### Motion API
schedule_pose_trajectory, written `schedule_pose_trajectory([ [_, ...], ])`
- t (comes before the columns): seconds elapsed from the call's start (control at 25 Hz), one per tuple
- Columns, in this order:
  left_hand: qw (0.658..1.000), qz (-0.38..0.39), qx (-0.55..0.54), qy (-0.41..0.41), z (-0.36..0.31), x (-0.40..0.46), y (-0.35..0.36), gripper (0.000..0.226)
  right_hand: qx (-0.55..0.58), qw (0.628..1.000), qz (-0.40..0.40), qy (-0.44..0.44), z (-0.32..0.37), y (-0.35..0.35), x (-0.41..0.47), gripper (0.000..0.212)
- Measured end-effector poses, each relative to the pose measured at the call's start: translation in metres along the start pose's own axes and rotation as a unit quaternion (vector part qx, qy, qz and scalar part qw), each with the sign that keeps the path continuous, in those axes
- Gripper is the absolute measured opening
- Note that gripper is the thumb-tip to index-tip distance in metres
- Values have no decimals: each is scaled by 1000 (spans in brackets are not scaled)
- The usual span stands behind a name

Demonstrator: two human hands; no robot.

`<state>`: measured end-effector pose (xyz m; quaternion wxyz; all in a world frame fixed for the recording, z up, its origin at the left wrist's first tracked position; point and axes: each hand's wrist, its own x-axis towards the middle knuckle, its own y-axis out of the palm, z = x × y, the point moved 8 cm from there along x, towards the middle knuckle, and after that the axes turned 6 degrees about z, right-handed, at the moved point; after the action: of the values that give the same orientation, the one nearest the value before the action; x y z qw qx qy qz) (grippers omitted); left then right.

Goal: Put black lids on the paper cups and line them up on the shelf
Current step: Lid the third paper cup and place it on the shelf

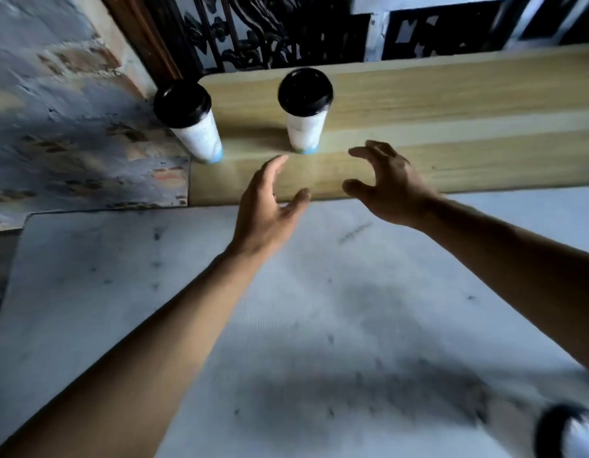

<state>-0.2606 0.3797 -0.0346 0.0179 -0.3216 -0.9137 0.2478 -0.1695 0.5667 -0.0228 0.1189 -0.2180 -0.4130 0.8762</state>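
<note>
Two white paper cups with black lids stand on the light wooden shelf (451,104). One cup (195,122) is at the shelf's left end, the other cup (305,110) a little to its right. My left hand (270,200) hovers just below and in front of the second cup, fingers apart, holding nothing. My right hand (385,183) is beside it to the right, fingers spread and curved, also empty. Neither hand touches a cup. A blurred black-rimmed object (567,431), possibly another cup, shows at the bottom right corner.
A white, smudged table top (286,325) lies under my arms, in front of the shelf. A rough plastered wall (55,110) is at the left. Dark ornate metal grillwork (253,28) stands behind the shelf.
</note>
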Motion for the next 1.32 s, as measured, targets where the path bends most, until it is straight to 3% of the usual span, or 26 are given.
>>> schedule_pose_trajectory([
  [0.36,988,145,25,49,-100,-160,38,62,-2,997,-57,53,2,-54,-225,63],
  [0.64,967,247,56,34,-89,-260,132,44,55,988,-52,131,-64,-49,-338,64],
  [0.88,924,365,96,-64,-76,-296,220,109,102,993,26,53,-100,-18,-381,53],
  [1.12,965,218,99,-107,-88,-308,229,53,164,984,61,8,-121,-28,-375,52],
  [1.24,978,168,92,-82,-114,-322,213,49,207,974,90,22,-125,-40,-363,47],
  [1.32,988,116,71,-77,-133,-329,197,65,276,954,111,42,-121,-50,-351,38],
])
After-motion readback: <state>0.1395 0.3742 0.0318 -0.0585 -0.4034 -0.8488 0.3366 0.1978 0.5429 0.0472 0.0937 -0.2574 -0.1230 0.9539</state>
